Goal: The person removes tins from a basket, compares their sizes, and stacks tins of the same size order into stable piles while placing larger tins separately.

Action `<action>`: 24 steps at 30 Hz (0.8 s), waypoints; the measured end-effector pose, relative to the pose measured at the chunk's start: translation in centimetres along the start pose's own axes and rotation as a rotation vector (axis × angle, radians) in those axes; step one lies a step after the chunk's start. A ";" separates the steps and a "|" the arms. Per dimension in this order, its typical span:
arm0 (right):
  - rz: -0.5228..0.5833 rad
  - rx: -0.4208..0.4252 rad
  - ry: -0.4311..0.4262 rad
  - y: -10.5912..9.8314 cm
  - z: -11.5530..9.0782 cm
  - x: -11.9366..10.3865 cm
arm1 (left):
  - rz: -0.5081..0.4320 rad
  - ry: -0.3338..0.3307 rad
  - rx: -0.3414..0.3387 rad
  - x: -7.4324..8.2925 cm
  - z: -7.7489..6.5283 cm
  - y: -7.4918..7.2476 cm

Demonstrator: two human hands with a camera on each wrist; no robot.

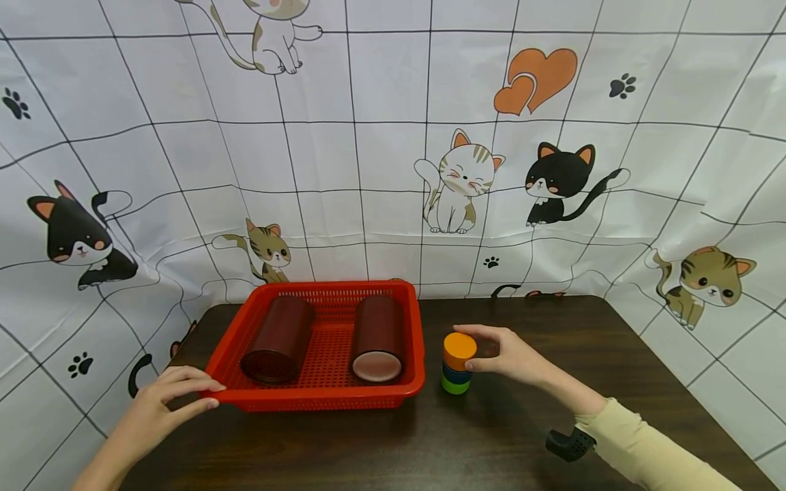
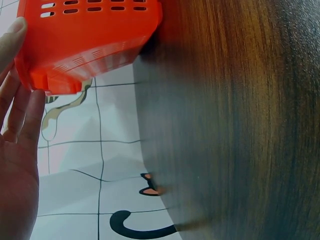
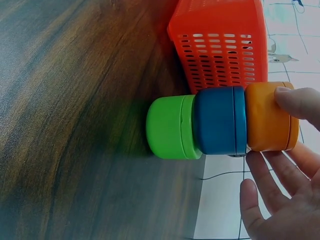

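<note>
Here, gridded cat-print sheeting [image 1: 389, 157] backs a dark wood-grain table [image 1: 344, 450]. The left hand [image 1: 161, 402] pinches the red basket [image 1: 331, 400]; beside it, the right hand [image 1: 510, 353] pinches the orange jar [image 1: 458, 349], stacked over a blue jar [image 3: 216, 121] and green jar [image 3: 170, 127].

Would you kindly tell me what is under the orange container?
Directly under the orange container is a blue container, and under that a green container. Those two tops cannot be seen, each covered by the container above.

Head view brightly lit; pale sheen hazes the wrist-view tabletop [image 2: 200, 130].
</note>
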State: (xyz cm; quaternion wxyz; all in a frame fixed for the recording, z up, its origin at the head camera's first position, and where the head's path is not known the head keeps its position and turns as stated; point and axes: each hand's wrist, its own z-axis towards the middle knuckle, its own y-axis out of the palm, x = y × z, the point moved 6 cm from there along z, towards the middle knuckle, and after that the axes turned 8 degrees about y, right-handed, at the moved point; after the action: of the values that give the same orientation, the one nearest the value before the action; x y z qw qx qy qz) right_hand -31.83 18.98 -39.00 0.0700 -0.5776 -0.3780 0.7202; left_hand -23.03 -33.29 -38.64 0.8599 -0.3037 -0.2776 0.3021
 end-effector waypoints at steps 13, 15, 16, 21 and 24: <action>0.011 0.002 -0.010 0.0 -0.1 -0.1 | -0.003 0.045 0.020 0.0 -0.2 0.1; 0.001 0.008 -0.020 -0.1 -0.2 -0.3 | -0.007 0.051 0.021 0.0 -0.2 0.1; -0.003 0.013 -0.026 -0.2 -0.2 -0.4 | -0.009 0.055 0.024 0.0 -0.2 0.1; -0.020 0.034 -0.058 -0.7 0.2 -1.0 | -0.010 0.040 0.016 -0.1 -0.1 0.2; -0.044 0.049 -0.068 -1.1 0.6 -1.5 | -0.005 0.028 0.013 -0.1 -0.1 0.2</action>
State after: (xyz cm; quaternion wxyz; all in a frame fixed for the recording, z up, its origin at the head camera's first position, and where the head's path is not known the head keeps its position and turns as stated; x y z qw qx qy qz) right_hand -32.27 18.62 -37.11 0.0870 -0.5423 -0.3751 0.7467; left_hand -23.13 -33.32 -38.85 0.8665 -0.3014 -0.2644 0.2974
